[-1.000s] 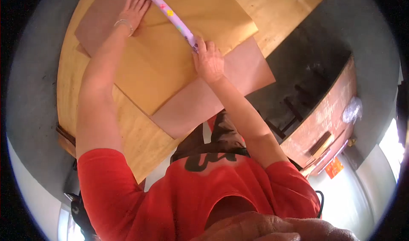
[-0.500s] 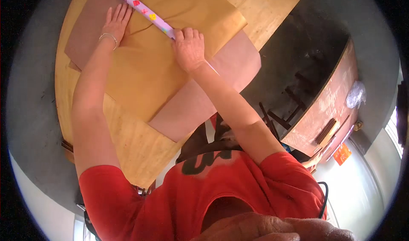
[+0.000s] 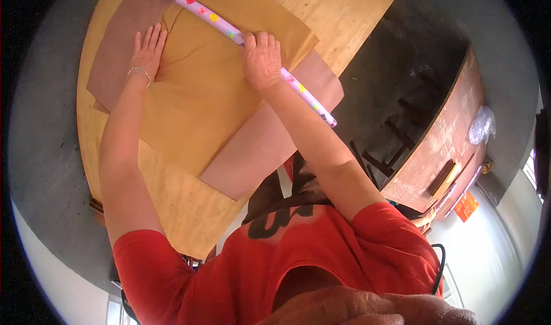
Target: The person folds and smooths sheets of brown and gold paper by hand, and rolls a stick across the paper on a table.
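Observation:
A long lilac rod [image 3: 212, 16] printed with red, yellow and teal motifs crosses the upper part of a yellow-brown sheet [image 3: 201, 101]. My right hand [image 3: 262, 61] is wrapped over the middle of this rod, and the rod's near end shows beyond the wrist. Palm down, my left hand [image 3: 148, 52] presses on the sheet with its fingers stretched out, apart from the rod. Creases run across the sheet beside its fingertips. A larger pinkish-brown sheet [image 3: 252, 153] lies under the yellow-brown one and sticks out on both sides.
The sheets lie on a pale wooden table [image 3: 178, 204] with a curved left edge. To the right, beyond a dark gap, stands another table [image 3: 442, 135], bearing a clear plastic bag [image 3: 481, 125] and a dark brown stack [image 3: 443, 178]. Dark wooden legs [image 3: 396, 135] show in the gap.
My left hand has slid a little toward me and to the left. My right hand has shifted slightly right, and the rod's near end now shows past it. The view has tilted slightly.

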A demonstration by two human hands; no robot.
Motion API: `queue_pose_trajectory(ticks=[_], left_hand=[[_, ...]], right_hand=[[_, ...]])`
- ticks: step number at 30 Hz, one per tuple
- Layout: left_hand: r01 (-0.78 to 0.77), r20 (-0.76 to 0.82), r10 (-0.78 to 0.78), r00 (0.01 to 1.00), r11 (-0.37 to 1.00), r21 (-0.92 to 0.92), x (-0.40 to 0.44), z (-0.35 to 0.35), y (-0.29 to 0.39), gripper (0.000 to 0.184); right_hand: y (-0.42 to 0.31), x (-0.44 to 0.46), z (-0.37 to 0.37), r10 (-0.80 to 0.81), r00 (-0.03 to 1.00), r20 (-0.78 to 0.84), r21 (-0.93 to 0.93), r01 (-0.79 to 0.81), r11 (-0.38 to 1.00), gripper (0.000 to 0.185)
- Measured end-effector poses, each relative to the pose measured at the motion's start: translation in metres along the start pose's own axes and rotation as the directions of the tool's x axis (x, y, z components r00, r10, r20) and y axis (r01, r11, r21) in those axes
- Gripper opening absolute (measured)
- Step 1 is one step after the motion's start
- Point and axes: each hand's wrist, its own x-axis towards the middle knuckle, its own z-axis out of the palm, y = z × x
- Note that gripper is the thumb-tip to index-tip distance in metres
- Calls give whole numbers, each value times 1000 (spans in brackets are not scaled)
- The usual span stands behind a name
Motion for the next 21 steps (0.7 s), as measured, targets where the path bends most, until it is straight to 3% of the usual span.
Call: queue_pose_trajectory(ticks=[2,4,5,14,16,17,19,21], left_hand=[[4,22,-4,1000,1000,8,3,7,-1,80],[1,-140,-9,990,998,-58,13,34,-2,82],[2,-141,-11,990,998,-63,12,30,-1,82],[22,25,-22,999,999,-31,3,10,-1,85],[-31,-237,2,972,992,-122,11,41,-4,100],[-32,-229,2,974,992,-126,7,35,-3,100],[12,-11,-12,1000,999,-50,3,9,-2,88],[11,-32,-12,999,999,-33,6,17,-2,92]], right_hand=[[6,4,1,18,998,58,13,-19,1000,39],[9,8,0,32,997,73,-5,-32,999,39],[10,11,-2,46,995,84,-24,-44,999,39],[2,28,0,34,976,215,-87,-15,996,38],[7,38,-9,18,985,173,-52,-9,999,37],[12,41,-13,7,992,129,-20,-4,1000,37],[29,44,-8,-27,992,120,28,24,999,39],[40,44,-8,-59,993,105,72,51,996,41]])
